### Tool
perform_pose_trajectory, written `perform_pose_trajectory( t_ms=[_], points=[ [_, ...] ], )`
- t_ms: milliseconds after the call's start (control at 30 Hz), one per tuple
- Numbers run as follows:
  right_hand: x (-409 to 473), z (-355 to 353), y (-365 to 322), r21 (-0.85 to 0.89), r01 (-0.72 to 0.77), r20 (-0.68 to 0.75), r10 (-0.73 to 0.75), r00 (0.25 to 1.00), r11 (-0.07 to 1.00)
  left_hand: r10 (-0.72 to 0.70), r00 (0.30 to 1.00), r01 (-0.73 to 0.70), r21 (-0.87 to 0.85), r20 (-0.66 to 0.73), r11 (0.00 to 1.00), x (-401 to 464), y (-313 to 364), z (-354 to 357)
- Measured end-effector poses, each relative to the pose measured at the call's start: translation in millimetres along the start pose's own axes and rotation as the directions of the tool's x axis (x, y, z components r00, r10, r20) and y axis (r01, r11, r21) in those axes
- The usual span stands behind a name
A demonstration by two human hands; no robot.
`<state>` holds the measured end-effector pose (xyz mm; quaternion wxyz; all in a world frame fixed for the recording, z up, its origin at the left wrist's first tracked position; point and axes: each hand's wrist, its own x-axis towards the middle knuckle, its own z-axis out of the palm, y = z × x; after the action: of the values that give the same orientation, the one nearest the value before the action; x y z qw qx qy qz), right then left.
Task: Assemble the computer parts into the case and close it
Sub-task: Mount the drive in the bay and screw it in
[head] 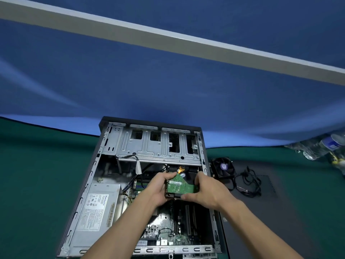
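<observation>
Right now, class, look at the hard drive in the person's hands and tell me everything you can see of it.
The hard drive is a flat rectangular block held with its green circuit board facing up; a white label strip crosses the board. Its body looks like dark metal. It is tilted, above the motherboard inside the open case. The left hand grips its left edge and the right hand its right edge. Whether it touches the case cannot be told.

Bare forearms, no sleeves; left grip (158, 189), right grip (209, 191).

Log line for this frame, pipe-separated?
stage: drive install | hands: left hand and right hand grip hard drive, board side up | location: above open case | fan: outside on table
</observation>
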<state>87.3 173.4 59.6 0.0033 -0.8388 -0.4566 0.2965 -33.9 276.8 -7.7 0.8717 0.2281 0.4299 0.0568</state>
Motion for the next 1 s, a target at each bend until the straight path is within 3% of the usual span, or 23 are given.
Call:
perform_pose_trajectory(
  t_ms=[100,200,333,533,667,867,933,1000],
  points=[
    [-4,5,0,0.034,0.012,-0.050,-0.010,0.999,0.999,0.056,0.998,-0.058,-0.039,-0.037,0.998,7,-1,9],
    [-7,16,-1,-0.145,0.035,-0.139,-0.055,0.989,0.989,0.062,0.996,-0.066,-0.064,-0.062,0.996,11,0,16],
    [-1,16,-1,-0.086,-0.026,-0.198,0.008,0.980,0.996,0.011,0.997,-0.021,-0.137,-0.073,0.990,11,7,17],
    [13,20,-5,-0.135,-0.088,-0.278,0.048,0.959,0.987,0.078,0.976,-0.158,-0.418,-0.204,0.895,11,1,25],
    [17,28,-6,-0.193,-0.145,-0.359,0.068,0.931,0.970,0.023,0.917,-0.196,-0.401,-0.398,0.895,16,-1,41],
    [25,27,4,-0.152,-0.193,-0.489,0.096,0.867,0.969,0.008,0.898,-0.187,-0.365,-0.440,0.912,23,15,55],
    [25,29,13,-0.023,-0.238,-0.526,0.191,0.829,0.971,0.020,0.884,-0.211,-0.361,-0.467,0.908,25,19,55],
    [26,34,17,0.224,-0.281,-0.524,0.359,0.773,0.933,0.014,0.868,-0.216,-0.354,-0.496,0.910,27,22,56]
  ],
)
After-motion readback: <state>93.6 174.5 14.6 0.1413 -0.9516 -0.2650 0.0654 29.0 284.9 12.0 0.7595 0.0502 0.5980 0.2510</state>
